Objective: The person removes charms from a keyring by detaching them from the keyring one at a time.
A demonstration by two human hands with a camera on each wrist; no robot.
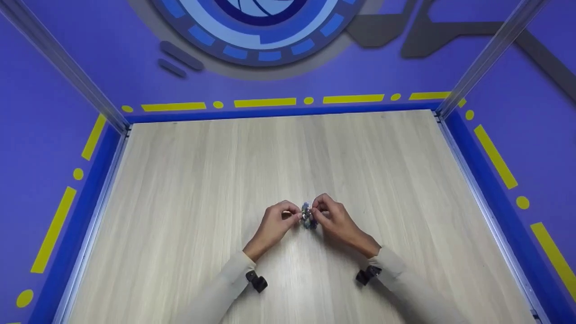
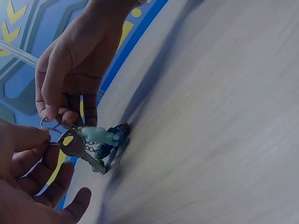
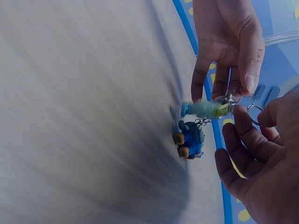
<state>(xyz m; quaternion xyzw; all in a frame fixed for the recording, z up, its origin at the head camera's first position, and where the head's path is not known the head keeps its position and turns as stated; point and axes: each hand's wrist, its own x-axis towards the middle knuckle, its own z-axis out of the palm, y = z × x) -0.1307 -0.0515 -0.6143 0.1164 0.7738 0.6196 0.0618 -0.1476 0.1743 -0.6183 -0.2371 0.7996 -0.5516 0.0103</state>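
Near the middle of the table, my left hand (image 1: 274, 220) and right hand (image 1: 337, 222) meet over a small bunch of keyrings and charms (image 1: 307, 216). Thumb and fingers of each hand pinch thin metal rings (image 3: 253, 115), which link together. A silver key (image 2: 72, 145) hangs by its bow beside the left fingertips in the left wrist view; the right wrist view hides it. Below the rings dangle a pale green figure charm (image 3: 203, 109) and a blue figure charm with orange feet (image 3: 190, 139), on short metal chains (image 3: 202, 122), close over the table.
The wood-grain table (image 1: 202, 171) spreads around both hands. Blue and purple panels with yellow markings (image 1: 264, 102) wall its back and sides, joined by metal posts (image 1: 483, 58). Small black cameras (image 1: 256, 281) sit on both wrists.
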